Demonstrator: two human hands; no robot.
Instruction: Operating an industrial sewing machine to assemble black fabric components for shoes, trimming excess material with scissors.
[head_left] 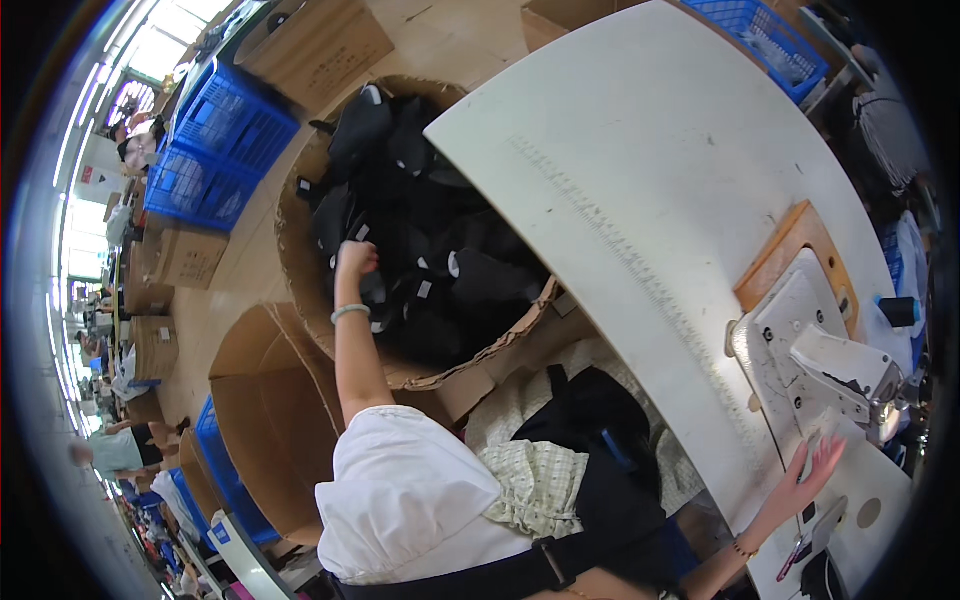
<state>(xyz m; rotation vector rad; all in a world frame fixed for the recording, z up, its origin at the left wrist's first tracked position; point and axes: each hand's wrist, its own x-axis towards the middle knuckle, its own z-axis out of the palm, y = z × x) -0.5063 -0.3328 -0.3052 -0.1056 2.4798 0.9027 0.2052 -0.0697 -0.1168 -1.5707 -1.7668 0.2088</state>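
Note:
My left hand (357,258) reaches into a large round-sided cardboard box (285,235), its fingers curled around part of a black fabric piece (372,287). The box is heaped with similar soft black pieces (495,275), several bearing small white labels. What exactly these pieces are cannot be made out. To the right, my right hand (815,470) lies over the white sewing table (640,150) with its fingers stretched out and nothing in them. It is just in front of the sewing machine's head (845,370).
Left of my arm stands an open cardboard box (270,400). Blue plastic crates (215,145) are stacked at the far left, beside more cartons (185,255). A dark thread spool (898,311) is beyond the machine. Another person (125,450) stands far left.

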